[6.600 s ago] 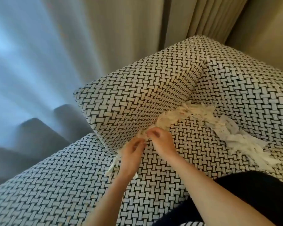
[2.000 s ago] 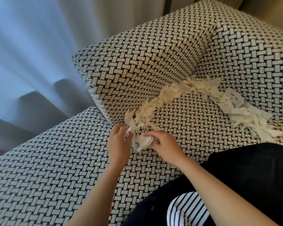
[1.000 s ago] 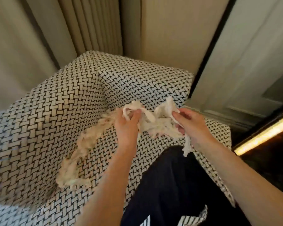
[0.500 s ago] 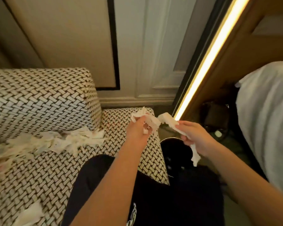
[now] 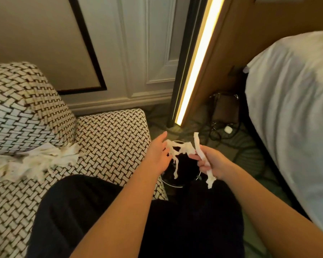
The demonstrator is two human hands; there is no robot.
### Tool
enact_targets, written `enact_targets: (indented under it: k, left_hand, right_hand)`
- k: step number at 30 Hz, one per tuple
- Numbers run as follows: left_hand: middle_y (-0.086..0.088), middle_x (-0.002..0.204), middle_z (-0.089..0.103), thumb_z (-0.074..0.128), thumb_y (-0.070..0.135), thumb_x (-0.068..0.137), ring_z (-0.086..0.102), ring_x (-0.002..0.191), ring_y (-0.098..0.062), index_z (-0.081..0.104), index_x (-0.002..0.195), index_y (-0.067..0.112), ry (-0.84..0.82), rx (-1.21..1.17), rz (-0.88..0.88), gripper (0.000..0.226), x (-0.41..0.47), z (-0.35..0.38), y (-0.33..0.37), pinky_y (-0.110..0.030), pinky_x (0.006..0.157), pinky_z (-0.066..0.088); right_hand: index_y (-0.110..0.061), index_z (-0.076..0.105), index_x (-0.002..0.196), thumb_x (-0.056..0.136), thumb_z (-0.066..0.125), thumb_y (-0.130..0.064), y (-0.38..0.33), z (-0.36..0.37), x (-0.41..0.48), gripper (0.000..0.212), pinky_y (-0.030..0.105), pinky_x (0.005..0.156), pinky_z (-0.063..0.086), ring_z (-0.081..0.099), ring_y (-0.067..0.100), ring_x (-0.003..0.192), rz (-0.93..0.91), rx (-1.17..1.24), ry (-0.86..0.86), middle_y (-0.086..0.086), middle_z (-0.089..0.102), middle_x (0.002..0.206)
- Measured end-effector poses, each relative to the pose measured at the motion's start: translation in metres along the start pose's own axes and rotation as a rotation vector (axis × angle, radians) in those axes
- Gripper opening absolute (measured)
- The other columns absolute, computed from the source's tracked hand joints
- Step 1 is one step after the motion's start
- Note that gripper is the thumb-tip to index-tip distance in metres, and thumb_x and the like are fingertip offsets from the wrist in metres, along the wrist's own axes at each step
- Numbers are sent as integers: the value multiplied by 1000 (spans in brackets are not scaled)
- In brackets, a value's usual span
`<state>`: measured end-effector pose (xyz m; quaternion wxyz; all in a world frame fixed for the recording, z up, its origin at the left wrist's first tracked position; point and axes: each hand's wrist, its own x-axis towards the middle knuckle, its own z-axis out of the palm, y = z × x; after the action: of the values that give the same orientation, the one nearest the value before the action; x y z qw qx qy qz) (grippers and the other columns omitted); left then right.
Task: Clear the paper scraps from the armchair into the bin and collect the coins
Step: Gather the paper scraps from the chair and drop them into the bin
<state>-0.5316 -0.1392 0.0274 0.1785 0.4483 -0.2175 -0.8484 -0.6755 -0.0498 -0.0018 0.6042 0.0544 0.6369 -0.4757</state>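
Both hands hover over a dark round bin (image 5: 177, 184) on the floor just right of the armchair (image 5: 110, 135). My left hand (image 5: 158, 155) has its fingers straightened, and white paper strips (image 5: 177, 148) hang from it above the bin's mouth. My right hand (image 5: 211, 162) pinches a long white strip (image 5: 199, 146) that sticks up and dangles below the fist. A heap of torn paper scraps (image 5: 37, 160) lies on the seat along the backrest. No coins are visible.
A bed with white bedding (image 5: 291, 108) stands at the right. A lit vertical light strip (image 5: 196, 60) runs down a wooden panel. A dark bag, cables and a small white charger (image 5: 227, 129) lie on the floor behind the bin. My dark-clothed legs fill the foreground.
The view swung from the armchair's corner to the bin. Both hands carried gathered scraps over the bin; my left hand's fingers have straightened and the strips now hang loose.
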Motion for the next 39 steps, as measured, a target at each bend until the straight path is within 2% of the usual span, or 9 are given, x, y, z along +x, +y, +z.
enact_targets:
  k: [4, 9, 15, 18, 21, 24, 27, 31, 39]
  left_hand:
    - [-10, 158, 13, 33, 32, 101, 12, 145, -26, 16, 150, 13, 16, 79, 28, 55, 0, 0, -3, -41, 117, 12]
    - [-9, 155, 23, 34, 31, 101, 20, 143, -26, 20, 149, 18, -3, 70, 51, 52, 0, -10, 0, -42, 116, 17]
    - [-8, 153, 29, 32, 28, 102, 25, 141, -26, 25, 148, 18, 24, 101, 76, 48, -2, -17, -1, -42, 114, 20]
    - [-8, 153, 29, 31, 28, 102, 26, 141, -26, 25, 148, 17, 15, 102, 71, 47, -3, -18, 0, -42, 114, 20]
    - [-8, 153, 30, 30, 28, 102, 27, 141, -26, 25, 148, 17, 18, 100, 78, 47, -4, -18, 2, -42, 114, 21]
    - [-8, 152, 30, 29, 28, 103, 26, 141, -25, 25, 148, 16, 8, 88, 79, 47, -6, -17, 4, -41, 114, 21]
    - [-8, 152, 31, 30, 28, 102, 28, 140, -25, 25, 148, 16, 6, 87, 78, 47, -8, -16, 5, -41, 114, 22]
    - [-8, 151, 33, 31, 28, 102, 31, 139, -26, 27, 148, 16, 21, 85, 85, 47, -10, -18, 6, -42, 113, 23]
    - [-9, 148, 37, 33, 26, 102, 35, 136, -27, 30, 146, 14, 20, 34, 170, 46, -32, -36, 20, -41, 111, 26]
  right_hand:
    - [-9, 56, 108, 98, 44, -32, 4, -4, 13, 28, 13, 32, 26, 38, 5, 39, 37, -31, 29, 12, 64, 94]
    - [-9, 51, 115, 98, 46, -29, 3, -3, 21, 27, 15, 34, 34, 45, 11, 54, 43, -35, 45, 17, 61, 119]
    - [-6, 42, 129, 98, 47, -21, 4, 0, 30, 35, 16, 39, 44, 53, 12, 64, 128, 190, 29, 16, 58, 122]
    - [-4, 33, 141, 99, 46, -19, 4, 6, 35, 47, 24, 69, 56, 61, 22, 88, 151, 414, 33, 19, 51, 129]
    - [-2, 16, 148, 101, 40, -22, 4, 9, 41, 56, 40, 107, 39, 44, 36, 128, 152, 650, 28, 24, 31, 147]
    - [-1, 0, 150, 100, 39, -32, 5, 9, 47, 70, 52, 113, 25, 23, 42, 140, 147, 754, -23, 24, 12, 155]
    - [-3, -8, 149, 100, 39, -36, 4, 10, 45, 76, 50, 114, 20, 18, 42, 141, 143, 796, -14, 27, 5, 155]
    - [-4, -6, 149, 100, 38, -36, 4, 10, 37, 73, 46, 116, 20, 13, 41, 143, 133, 727, 7, 22, 0, 157]
    - [-7, 26, 147, 100, 38, -36, -7, 43, 17, 56, 40, 110, 32, 39, 33, 133, -33, 231, -29, 16, 37, 147]
